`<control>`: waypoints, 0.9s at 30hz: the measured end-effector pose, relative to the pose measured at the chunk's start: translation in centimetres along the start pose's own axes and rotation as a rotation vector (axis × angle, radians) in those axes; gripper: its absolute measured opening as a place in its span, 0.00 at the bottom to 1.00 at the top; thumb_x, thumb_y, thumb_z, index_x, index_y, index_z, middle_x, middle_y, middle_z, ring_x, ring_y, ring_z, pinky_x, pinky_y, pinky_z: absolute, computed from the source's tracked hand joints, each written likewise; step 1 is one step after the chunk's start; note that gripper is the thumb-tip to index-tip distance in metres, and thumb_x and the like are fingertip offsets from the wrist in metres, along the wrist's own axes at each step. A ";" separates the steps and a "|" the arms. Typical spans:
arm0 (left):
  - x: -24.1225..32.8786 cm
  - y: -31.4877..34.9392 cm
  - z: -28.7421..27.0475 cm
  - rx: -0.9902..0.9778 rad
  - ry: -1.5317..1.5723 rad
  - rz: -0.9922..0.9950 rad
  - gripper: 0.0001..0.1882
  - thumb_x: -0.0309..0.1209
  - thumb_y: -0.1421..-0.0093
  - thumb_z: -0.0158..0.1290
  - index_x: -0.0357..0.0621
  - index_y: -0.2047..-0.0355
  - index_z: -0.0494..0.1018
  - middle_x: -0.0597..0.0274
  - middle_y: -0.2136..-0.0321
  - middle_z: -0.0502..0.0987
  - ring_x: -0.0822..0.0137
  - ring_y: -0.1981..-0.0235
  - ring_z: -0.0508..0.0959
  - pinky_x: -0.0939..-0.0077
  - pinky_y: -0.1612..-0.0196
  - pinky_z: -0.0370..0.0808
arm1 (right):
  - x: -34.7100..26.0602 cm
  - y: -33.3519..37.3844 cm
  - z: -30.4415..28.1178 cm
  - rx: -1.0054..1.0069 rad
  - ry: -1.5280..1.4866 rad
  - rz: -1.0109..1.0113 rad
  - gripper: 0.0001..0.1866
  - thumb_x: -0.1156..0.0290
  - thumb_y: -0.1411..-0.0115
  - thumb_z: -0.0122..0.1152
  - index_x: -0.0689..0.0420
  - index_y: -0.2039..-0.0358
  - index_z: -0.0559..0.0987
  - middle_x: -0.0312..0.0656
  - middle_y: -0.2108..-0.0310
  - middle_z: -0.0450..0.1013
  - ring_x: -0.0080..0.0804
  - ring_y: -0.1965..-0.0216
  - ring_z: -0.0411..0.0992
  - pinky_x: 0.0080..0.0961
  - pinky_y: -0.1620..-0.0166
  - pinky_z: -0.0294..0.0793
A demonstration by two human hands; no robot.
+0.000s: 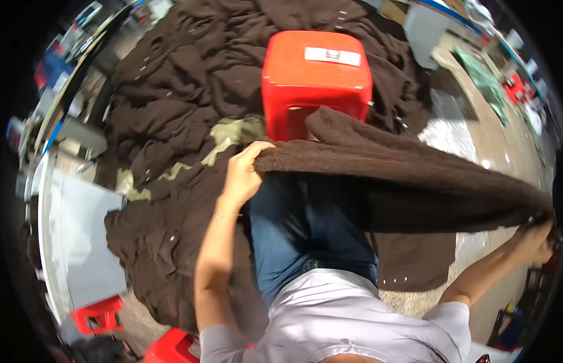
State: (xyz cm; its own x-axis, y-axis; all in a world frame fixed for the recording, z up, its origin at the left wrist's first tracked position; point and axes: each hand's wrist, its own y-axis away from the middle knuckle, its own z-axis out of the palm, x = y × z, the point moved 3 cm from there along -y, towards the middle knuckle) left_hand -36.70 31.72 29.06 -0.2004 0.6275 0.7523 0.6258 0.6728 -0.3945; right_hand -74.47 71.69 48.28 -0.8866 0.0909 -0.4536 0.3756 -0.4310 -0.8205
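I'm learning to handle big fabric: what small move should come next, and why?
Perhaps bring the right hand in toward the left hand: the brown cloth spans between their grips, the right one far out to the side.

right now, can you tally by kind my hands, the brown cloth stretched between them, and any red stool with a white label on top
2 hands: left hand, right hand
1 brown cloth
1 red stool
Total: 4
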 end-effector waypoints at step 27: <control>20.4 -29.5 30.4 -0.683 0.669 0.381 0.15 0.15 0.53 0.47 0.39 0.67 0.78 0.55 0.60 0.78 0.61 0.55 0.76 0.72 0.53 0.71 | 7.7 -8.8 -28.7 -0.848 0.765 0.528 0.12 0.72 0.43 0.62 0.60 0.59 0.77 0.35 0.62 0.71 0.25 0.59 0.67 0.23 0.52 0.65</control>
State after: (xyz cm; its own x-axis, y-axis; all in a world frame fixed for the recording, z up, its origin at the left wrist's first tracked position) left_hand -82.17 36.57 40.07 0.4309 0.2654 0.8625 0.8972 -0.0230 -0.4411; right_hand -76.88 101.97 42.01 -0.2989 0.7016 -0.6468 0.9427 0.1119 -0.3142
